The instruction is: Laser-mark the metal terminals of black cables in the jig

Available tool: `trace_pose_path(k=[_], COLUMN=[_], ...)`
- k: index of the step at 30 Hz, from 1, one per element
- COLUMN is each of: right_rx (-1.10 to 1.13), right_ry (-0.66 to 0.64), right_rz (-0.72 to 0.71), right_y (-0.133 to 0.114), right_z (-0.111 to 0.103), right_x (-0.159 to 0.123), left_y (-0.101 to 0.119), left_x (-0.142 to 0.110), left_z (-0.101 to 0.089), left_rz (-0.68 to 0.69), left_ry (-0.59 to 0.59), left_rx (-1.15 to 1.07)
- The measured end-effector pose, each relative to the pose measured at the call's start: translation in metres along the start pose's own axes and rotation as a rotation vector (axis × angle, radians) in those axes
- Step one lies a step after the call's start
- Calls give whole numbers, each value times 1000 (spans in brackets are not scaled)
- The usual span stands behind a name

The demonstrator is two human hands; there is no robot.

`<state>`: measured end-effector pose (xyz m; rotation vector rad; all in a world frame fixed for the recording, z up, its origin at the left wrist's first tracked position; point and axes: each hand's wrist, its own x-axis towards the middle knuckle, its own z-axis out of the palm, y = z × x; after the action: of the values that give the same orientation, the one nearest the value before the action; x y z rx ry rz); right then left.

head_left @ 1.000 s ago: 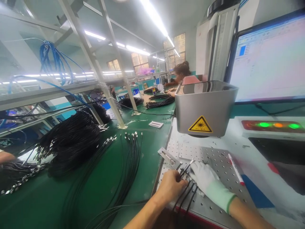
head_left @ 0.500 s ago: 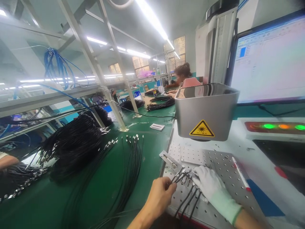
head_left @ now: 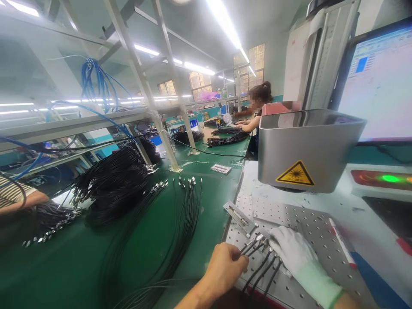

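My bare left hand [head_left: 225, 266] is closed on a few thin black cables [head_left: 252, 246] with metal tips, at the left edge of a perforated metal plate [head_left: 309, 223]. My right hand [head_left: 294, 251], in a white glove, rests palm down on more black cables [head_left: 264, 274] laid across that plate, with its fingers pressed on them near their metal ends. A small metal fixture [head_left: 240, 214] lies on the plate just beyond the cable tips. A grey laser head with a yellow warning sign [head_left: 305, 148] hangs over the plate.
Several loose black cables [head_left: 183, 214] and big bundles of them [head_left: 112, 184] lie on the green bench. A monitor [head_left: 380, 81] stands at right, a red-capped pen [head_left: 343, 242] lies on the plate. One person sits far back [head_left: 257, 107]; another person's arm [head_left: 19, 199] shows at left.
My left hand has pulled a few cables back from the fixture towards me, then settled with them at the plate's edge. The gloved right hand stays on the other cables. The camera swung left.
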<state>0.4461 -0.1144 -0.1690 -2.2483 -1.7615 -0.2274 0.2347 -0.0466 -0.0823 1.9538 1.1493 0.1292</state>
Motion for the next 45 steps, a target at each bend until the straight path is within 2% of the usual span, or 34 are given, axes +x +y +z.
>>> trace_pose_path(k=[7, 13, 19, 22, 26, 29, 34, 39, 42, 45], right_rx=[-1, 11, -11, -37, -89, -95, -85, -9, 91, 182], right_ry=[96, 137, 122, 129, 134, 114, 90, 62, 29, 0], right_rz=[-139, -174, -201, -198, -205, -219, -167, -150, -109, -64], right_y=[12, 13, 11, 7, 4, 3, 1, 3, 7, 7], right_z=[14, 15, 9, 3, -2, -4, -7, -7, -5, -3], right_x=[-3, -4, -2, -2, -2, -1, 1, 0, -2, -2], left_y=[-1, 8, 12, 7, 7, 14, 24, 28, 28, 29], left_x=[1, 3, 3, 4, 9, 20, 42, 60, 66, 65], left_z=[5, 9, 9, 12, 16, 21, 32, 32, 30, 30], left_rz=[14, -132, -190, -132, 65, 123, 43, -76, -96, -84], left_ry=[-38, -153, -173, -144, 24, 106, 59, -4, -73, -82], left_rx=[-5, -121, -111, -2, 154, 185, 159, 192, 164, 179])
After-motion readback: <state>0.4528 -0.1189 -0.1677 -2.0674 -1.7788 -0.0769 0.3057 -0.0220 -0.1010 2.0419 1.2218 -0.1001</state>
